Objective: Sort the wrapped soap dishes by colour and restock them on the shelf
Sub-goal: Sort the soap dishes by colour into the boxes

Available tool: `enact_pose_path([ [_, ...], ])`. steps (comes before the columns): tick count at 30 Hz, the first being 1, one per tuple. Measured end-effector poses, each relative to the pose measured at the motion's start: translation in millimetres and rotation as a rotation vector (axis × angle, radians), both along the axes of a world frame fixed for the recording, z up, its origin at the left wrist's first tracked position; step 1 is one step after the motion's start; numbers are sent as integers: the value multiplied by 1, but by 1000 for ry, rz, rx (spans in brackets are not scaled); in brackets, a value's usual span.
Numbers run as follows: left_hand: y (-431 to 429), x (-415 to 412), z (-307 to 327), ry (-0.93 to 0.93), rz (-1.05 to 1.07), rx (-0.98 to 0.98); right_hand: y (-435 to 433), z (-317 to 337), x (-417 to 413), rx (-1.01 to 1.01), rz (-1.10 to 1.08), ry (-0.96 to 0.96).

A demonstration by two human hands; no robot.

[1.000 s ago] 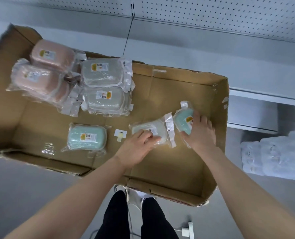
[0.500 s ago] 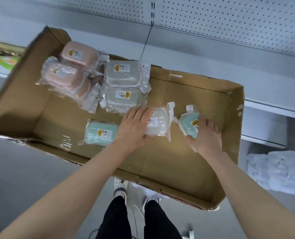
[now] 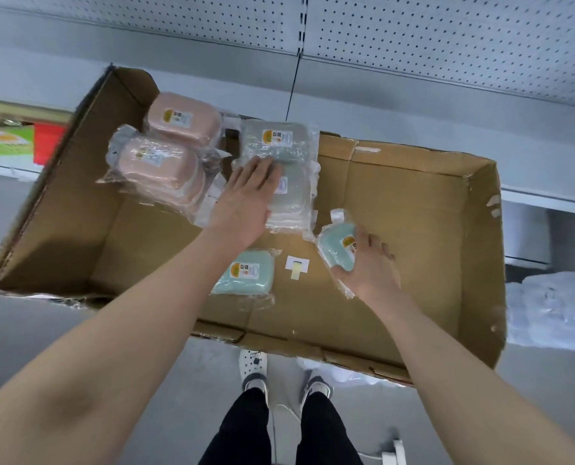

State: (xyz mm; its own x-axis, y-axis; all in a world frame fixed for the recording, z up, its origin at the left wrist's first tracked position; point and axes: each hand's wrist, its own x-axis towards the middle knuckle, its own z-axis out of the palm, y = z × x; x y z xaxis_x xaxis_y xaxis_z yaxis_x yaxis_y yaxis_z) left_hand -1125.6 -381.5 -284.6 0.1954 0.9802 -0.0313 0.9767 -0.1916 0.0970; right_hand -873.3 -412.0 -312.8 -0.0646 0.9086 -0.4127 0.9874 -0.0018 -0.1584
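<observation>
- The wrapped soap dishes lie in an open cardboard box [image 3: 397,209] in front of me, already grouped by colour; none is on the shelf yet.
- Two pink dishes [image 3: 165,162] sit together at the far left of the box, one overlapping the other.
- Just beside them to the right, the grey dishes [image 3: 274,139] form their own pile, which looks like my way of keeping each colour apart before restocking.
- My left hand [image 3: 246,199] rests flat on the nearer grey dish [image 3: 289,196], palm down, fingers together and stretched forward. I judge that I am setting this dish onto its pile, not gripping it; the hand lies open on the wrapper.
- One mint-green dish [image 3: 246,273] lies flat nearer to me, partly hidden under my left forearm.
- My right hand [image 3: 370,263] is clamped around a second mint-green dish [image 3: 336,246], thumb underneath and fingers over its right side, holding it tilted up on edge. I judge it is meant to join the other green one.
- A small loose label [image 3: 297,265] lies on the box floor between the two green dishes.
- Both my arms reach forward and down, bare to the elbow, left further in than right.
- Beyond the box runs a pale shelf [image 3: 413,105] with a pegboard back.
</observation>
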Motion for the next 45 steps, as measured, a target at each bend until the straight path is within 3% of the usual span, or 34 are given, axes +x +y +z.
enact_pose_path([
  [6,-58,-20,-13,-225,-158,263,-15,-6,-19,-1,-32,-19],
  [9,-97,-29,-33,-195,-134,-5,-23,-7,-24,-4,-43,-27],
  [12,-114,-37,-55,17,-101,-273,-31,-7,-28,-13,-66,-35],
  [15,-113,-37,-62,112,-89,-285,-39,-8,-31,-9,-86,-36],
  [25,-109,14,-4,47,-121,-270,-72,41,11,123,-150,22],
  [34,-108,143,71,26,-251,-105,-107,114,140,330,-241,70],
  [45,-110,443,142,-154,-338,44,-183,184,423,569,-494,9],
])
